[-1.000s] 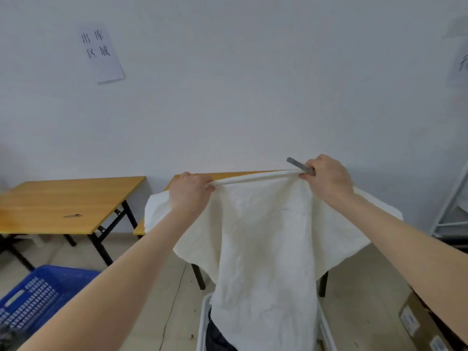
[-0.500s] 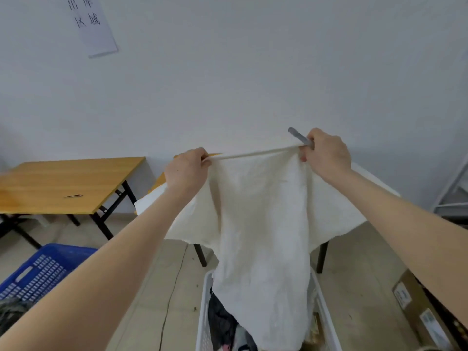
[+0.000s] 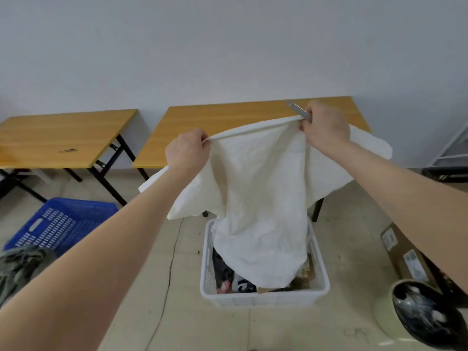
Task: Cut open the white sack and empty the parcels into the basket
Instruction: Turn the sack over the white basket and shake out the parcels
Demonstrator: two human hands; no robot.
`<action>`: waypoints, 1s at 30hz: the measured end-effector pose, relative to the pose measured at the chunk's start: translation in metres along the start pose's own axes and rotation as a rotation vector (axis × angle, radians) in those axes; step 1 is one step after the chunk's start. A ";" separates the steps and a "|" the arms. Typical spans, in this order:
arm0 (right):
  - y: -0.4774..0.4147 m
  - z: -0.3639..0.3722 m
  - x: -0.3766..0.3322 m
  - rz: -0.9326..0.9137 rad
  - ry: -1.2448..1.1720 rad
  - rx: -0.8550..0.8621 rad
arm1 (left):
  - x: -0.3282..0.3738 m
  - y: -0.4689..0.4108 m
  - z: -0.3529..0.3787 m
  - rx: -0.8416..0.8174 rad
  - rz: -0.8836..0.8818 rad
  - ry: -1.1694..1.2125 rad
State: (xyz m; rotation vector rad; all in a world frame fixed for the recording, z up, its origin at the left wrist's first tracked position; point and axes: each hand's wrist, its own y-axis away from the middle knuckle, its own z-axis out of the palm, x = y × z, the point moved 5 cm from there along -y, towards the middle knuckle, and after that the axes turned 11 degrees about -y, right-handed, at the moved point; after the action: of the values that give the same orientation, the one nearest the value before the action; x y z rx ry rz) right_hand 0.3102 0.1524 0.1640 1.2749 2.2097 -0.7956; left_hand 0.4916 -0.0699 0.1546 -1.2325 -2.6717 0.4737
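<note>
The white sack [image 3: 260, 198] hangs upside down, stretched between both my hands by its bottom seam, its open end drooping into the white basket [image 3: 263, 297] on the floor. My left hand [image 3: 187, 150] grips the seam's left corner. My right hand [image 3: 325, 127] grips the right corner together with a grey cutter [image 3: 298, 110] that sticks out up and left of the fist. Dark and brown parcels [image 3: 235, 279] lie in the basket, partly hidden under the sack.
Two wooden folding tables [image 3: 65, 135] stand against the white wall. A blue basket [image 3: 60, 224] sits on the floor at left, a cardboard box [image 3: 405, 254] at right, a dark round object [image 3: 428, 315] at the lower right, a metal rack [image 3: 453, 150] at the far right.
The view has tipped downward, so the whole basket and its parcels now show. Both hands still hold the sack stretched out by its seam, and its open end hangs lower into the basket.
</note>
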 end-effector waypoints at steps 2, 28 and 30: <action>0.005 0.008 0.005 0.018 0.004 -0.015 | -0.001 0.007 0.008 -0.023 -0.015 -0.014; 0.011 -0.021 0.002 0.005 -0.108 -0.084 | 0.000 -0.004 -0.019 -0.091 0.054 -0.091; 0.009 -0.026 -0.004 -0.008 -0.069 -0.108 | 0.001 -0.007 -0.027 -0.076 0.068 -0.084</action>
State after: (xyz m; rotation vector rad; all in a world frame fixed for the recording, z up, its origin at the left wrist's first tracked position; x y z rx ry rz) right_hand 0.3174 0.1715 0.1832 1.1703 2.1738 -0.7025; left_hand 0.4937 -0.0676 0.1828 -1.3576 -2.7482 0.4471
